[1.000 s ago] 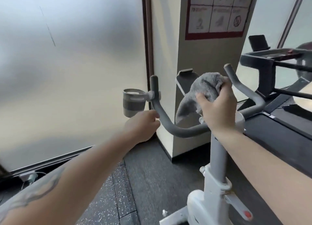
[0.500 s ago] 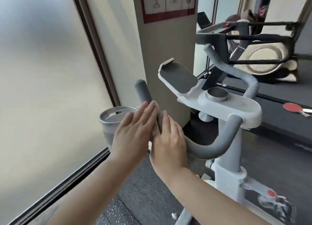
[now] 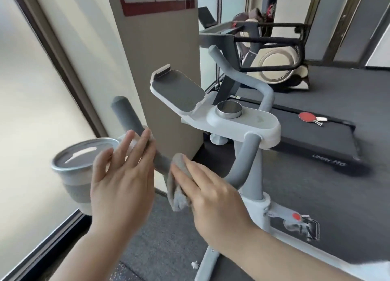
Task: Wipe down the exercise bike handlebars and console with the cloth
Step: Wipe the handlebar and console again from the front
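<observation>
Your right hand (image 3: 213,198) lies flat, fingers straight, pressing the grey cloth (image 3: 179,188) against the left handlebar (image 3: 135,129). The cloth is soft and fuzzy, bunched into a crumpled wad that pokes out past your fingertips and hangs below the bar. Your left hand (image 3: 122,181) is spread open with straight fingers, its fingertips touching the same bar just above the cloth; the two hands sit side by side, close but apart.

The bar is a round tube sleeved in matte grey foam, ending in a blunt rounded tip, and it curves down into the white post of the bike. Left of your left hand a cylindrical cup holder (image 3: 82,162) with a metallic rim hangs off the bar. Beyond the hands sits the console (image 3: 242,122): smooth white plastic, rounded, with a shiny round metal knob (image 3: 229,110) and a tilted dark tray (image 3: 179,91) for a device. The right handlebar (image 3: 242,76) rises behind it. On the treadmill (image 3: 316,141) belt lies a red paddle (image 3: 307,116).
</observation>
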